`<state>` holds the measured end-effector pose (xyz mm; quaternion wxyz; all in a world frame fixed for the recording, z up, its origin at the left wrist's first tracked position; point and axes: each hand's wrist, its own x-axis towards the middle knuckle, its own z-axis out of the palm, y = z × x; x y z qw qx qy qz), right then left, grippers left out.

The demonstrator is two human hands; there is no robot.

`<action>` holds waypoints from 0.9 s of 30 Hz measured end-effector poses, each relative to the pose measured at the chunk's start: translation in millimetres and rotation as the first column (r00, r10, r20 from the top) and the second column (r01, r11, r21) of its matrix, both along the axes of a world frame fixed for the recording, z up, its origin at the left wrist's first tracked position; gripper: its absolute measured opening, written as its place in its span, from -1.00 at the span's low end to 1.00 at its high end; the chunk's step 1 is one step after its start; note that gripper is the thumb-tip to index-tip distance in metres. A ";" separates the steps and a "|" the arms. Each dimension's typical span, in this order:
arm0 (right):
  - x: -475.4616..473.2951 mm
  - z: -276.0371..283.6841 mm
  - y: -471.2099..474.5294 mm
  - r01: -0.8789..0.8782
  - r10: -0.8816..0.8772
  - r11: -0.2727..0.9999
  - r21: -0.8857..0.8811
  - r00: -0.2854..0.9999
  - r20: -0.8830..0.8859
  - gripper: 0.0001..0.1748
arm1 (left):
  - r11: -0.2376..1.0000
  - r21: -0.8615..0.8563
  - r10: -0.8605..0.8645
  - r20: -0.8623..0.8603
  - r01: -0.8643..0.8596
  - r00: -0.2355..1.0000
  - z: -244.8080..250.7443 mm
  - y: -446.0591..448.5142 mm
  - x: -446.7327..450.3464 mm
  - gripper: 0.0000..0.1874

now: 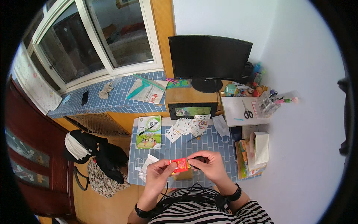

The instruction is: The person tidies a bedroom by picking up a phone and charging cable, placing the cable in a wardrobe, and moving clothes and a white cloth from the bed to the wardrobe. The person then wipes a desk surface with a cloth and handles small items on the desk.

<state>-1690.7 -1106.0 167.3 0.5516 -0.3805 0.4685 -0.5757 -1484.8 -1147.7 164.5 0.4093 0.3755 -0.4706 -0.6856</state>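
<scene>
Between the thumb and fingers of my left hand (158,174) is a small red packet (182,164) with printed writing and a yellow edge. My right hand (214,167) meets the packet's right end with its thumb and fingertips. A dark round object (199,161) sits within the curl of the right hand; its kind is unclear. Both hands are above the near edge of a blue brick-patterned table (167,153). Under them a tan flat object (185,175) is partly hidden. A white crumpled wrapper or paper (147,165) lies beside the left hand.
Spread playing cards (184,127) lie beyond my hands. A textbook (149,141) with a black pen (146,130) is at left, a white face mask (221,125) at right. Scissors (247,110) rest on a white shelf (230,112). Stacked books (249,159) stand right. Black cables (193,193) cross my lap.
</scene>
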 end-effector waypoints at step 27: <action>-0.7 13.7 10.5 0.205 -0.216 0.969 -0.136 0.974 -0.067 -0.76 | 0.993 0.006 0.118 -0.265 -0.121 0.957 -0.7 8.8 6.5 -0.76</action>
